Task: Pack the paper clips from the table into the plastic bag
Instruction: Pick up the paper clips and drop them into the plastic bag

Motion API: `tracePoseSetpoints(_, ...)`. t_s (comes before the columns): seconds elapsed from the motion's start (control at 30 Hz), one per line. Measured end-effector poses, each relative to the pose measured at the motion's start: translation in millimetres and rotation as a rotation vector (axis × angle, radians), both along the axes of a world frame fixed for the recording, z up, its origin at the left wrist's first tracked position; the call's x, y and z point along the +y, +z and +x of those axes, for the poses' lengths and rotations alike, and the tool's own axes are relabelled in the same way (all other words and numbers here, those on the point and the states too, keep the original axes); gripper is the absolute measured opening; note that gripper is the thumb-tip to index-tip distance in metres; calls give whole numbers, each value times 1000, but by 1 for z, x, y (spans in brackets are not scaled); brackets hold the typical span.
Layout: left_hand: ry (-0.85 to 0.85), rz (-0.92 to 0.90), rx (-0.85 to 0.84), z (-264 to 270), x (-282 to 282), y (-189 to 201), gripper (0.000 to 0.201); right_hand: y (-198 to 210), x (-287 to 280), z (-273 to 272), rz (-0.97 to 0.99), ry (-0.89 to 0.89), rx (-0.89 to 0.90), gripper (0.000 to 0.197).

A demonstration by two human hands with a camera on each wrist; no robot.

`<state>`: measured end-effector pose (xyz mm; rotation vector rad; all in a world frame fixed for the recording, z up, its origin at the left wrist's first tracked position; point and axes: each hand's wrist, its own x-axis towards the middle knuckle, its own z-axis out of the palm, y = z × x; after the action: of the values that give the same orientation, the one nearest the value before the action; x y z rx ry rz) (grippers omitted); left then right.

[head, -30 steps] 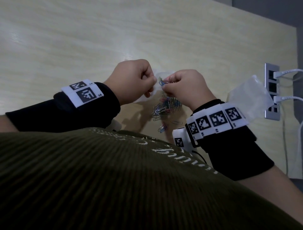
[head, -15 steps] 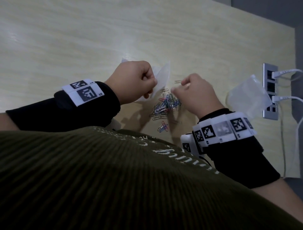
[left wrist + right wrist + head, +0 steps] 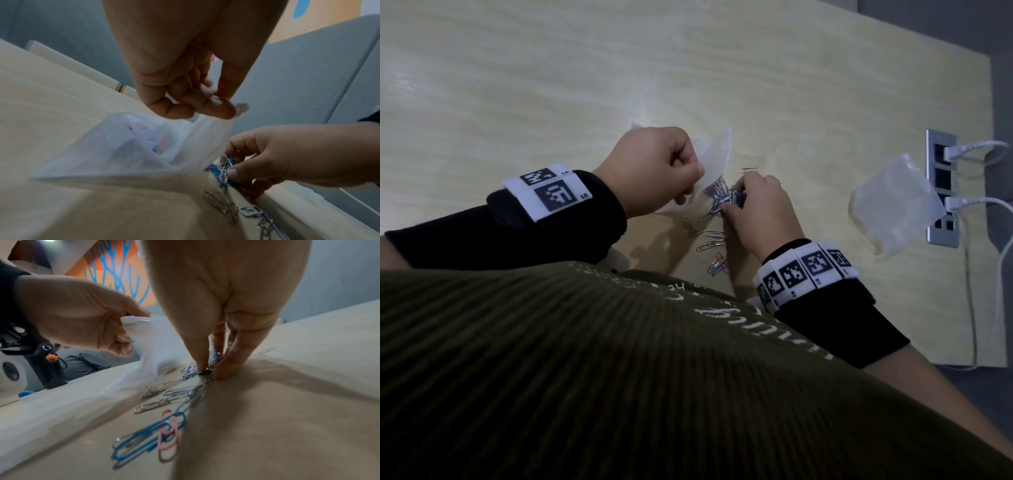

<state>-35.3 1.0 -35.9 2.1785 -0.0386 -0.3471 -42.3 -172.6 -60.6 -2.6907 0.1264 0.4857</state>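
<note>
My left hand (image 3: 654, 171) pinches the rim of a clear plastic bag (image 3: 717, 161), lifted just above the wooden table (image 3: 551, 85); a few coloured clips show through the bag (image 3: 131, 142). My right hand (image 3: 753, 209) is down on a pile of coloured paper clips (image 3: 722, 198) right beside the bag, thumb and fingers closing round a bunch (image 3: 207, 368). Loose silver clips (image 3: 709, 240) and a blue and pink pair (image 3: 719, 263) lie nearer my body. One clip (image 3: 749, 170) lies apart beyond the pile.
A second crumpled clear bag (image 3: 893, 202) lies to the right, against a metal socket strip (image 3: 941, 185) with two white cables (image 3: 989, 205) plugged in. The table's right edge is just past it. My green jumper (image 3: 619, 377) covers the near edge.
My right hand left the bag mouth, where it held clips a second ago, and dropped to the pile on the table. The left hand kept its hold on the bag.
</note>
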Motion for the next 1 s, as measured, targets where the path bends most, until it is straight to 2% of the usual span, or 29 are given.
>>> tracePoseSetpoints(0.13,25,-17,7,1,2,-1,16,-5,-7,5,63,-41,-32,19)
tracePoseSetpoints(0.27,34,-11,-4,2,4,-1,16,-4,-15,10,226,-153,-22,17)
tracePoseSetpoints(0.63,42,-15,-3,2,3,-3,16,43,2,21,691,-286,-202,19)
tracePoseSetpoints(0.83,37,-35,-41,-1,3,1,16,33,21,20,517,-232,-146,11)
tracePoseSetpoints(1.0,57,-51,-36,-1,3,0,15,28,15,27,227,-83,-139,20)
